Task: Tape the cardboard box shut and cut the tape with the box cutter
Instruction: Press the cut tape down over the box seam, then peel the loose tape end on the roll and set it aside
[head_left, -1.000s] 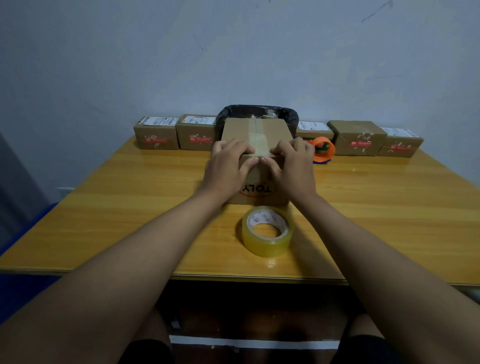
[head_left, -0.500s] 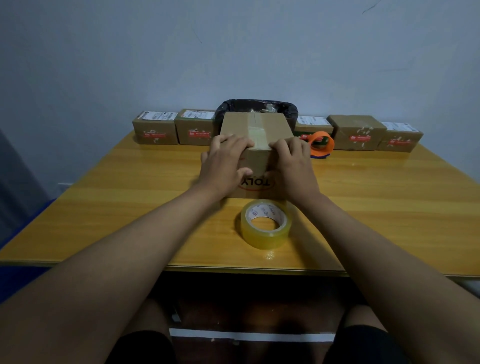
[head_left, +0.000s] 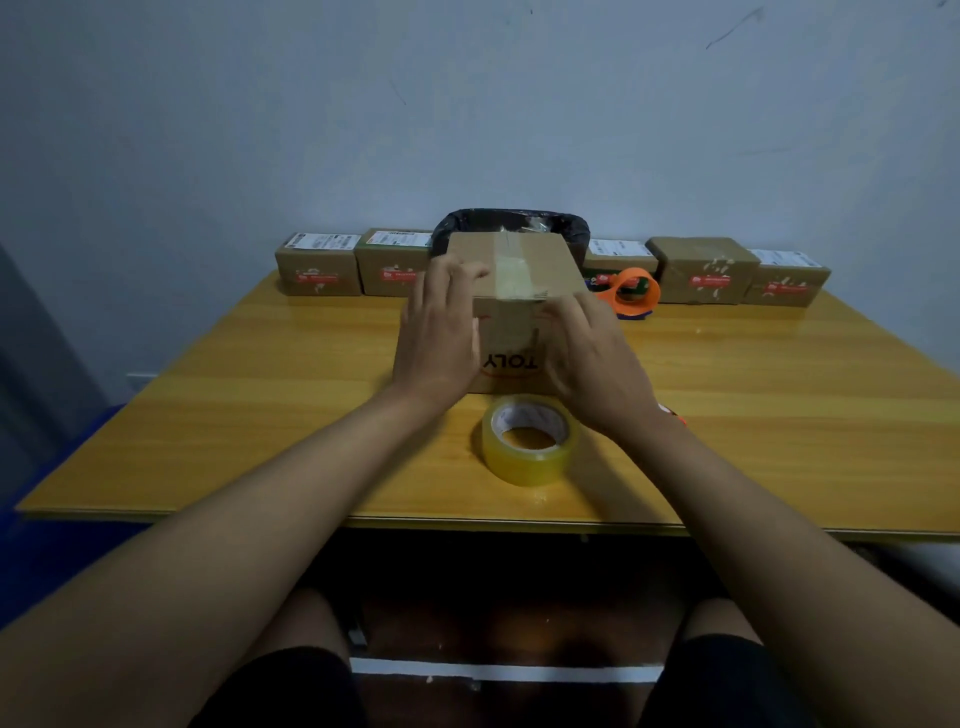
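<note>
On one table (head_left: 208, 415): six boxes, one tape roll (head_left: 531, 439); both hands' blurred fingers seemingly spread beside the nearest box (head_left: 519, 291).

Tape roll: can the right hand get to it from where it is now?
Probably yes. The tape roll lies flat on the table, just in front of the box, right below the right hand. Nothing lies between them, and the hand holds nothing.

Both forearms bare, no sleeves in view. Left hand (head_left: 439, 332) and right hand (head_left: 592, 358): no gloves, no rings visible. Black shorts (head_left: 291, 686) on both thighs, seen below the worktop (head_left: 208, 415) edge, knees bare. Small orange bit at right wrist, can't tell what.
</note>
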